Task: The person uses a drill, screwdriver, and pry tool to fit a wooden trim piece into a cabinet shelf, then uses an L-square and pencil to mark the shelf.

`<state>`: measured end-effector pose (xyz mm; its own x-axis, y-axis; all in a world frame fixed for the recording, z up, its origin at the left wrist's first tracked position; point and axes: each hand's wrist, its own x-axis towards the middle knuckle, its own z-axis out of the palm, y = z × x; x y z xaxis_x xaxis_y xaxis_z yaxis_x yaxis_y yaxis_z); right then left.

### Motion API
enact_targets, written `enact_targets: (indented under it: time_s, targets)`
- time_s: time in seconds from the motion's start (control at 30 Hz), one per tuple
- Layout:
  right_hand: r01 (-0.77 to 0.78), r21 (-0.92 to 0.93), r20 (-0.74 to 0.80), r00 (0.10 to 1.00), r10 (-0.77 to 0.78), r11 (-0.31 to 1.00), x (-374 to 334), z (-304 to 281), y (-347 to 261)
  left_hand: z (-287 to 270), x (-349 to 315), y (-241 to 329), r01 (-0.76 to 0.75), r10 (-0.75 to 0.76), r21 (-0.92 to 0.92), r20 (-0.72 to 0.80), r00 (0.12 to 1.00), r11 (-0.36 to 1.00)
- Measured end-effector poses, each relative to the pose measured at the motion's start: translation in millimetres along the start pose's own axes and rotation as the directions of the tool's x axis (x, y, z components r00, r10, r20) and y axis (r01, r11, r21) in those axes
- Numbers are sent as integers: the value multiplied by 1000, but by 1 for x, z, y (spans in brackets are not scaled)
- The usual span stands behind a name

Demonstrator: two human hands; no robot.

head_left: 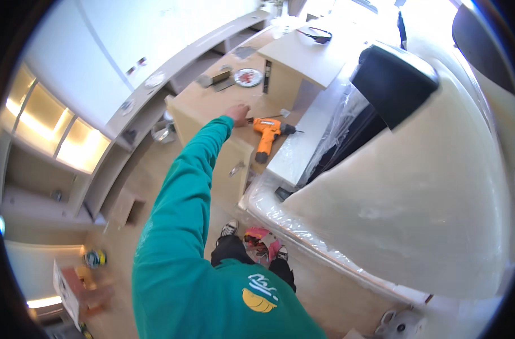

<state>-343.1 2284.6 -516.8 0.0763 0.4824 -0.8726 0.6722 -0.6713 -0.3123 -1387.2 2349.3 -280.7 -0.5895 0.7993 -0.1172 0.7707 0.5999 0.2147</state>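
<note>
Head camera view, wide and bent toward its rim, looking down over a green sweatshirt (218,299) with a yellow and white print on the front. Stretches the left arm, in a long green sleeve (181,192), forward over a brown tabletop (206,104). Curls the bare left hand (238,114) at the rear end of an orange cordless drill (266,134), touching or just beside it. Cannot tell whether grasping anything in the fingers, too small and blurred there. Cannot tell the state of the right hand, outside the view. Shows the drill lying on its side on the tabletop, just right of the left hand, with handle toward the lower edge of the view and dark bit pointing right. Farther back, places a round silvery dish (248,77) with reddish bits near a brown block (220,77). Just right of these, stands a beige box-like piece with a white top (308,56), under dark sunglasses (323,39). Toward the right, spreads a large pale plastic-wrapped form (410,209), hard to identify, near a dark boxy object (396,82). Down on the floor (319,294), sets a pink bag (271,243) between two black-and-white sneakers (229,227). Toward the left, glows with lit shelves (82,147).
</note>
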Motion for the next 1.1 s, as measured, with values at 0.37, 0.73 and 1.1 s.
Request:
enact_targets:
  time_s: [0.37, 0.73, 1.1]
  targets:
    - [43, 4, -38, 998, -42, 999, -215, 197, -50, 16, 43, -65, -48, 50, -41, 41, 998, 998]
    - [858, 305, 42, 421, -906, 413, -395, 277, -448, -142, -267, 122, -313, 779, -775, 339, 528, 549]
    - [623, 608, -190, 716, -672, 492, -371, 275, -340, -39, -70, 131, -672, 676, -380, -146, 723, 636]
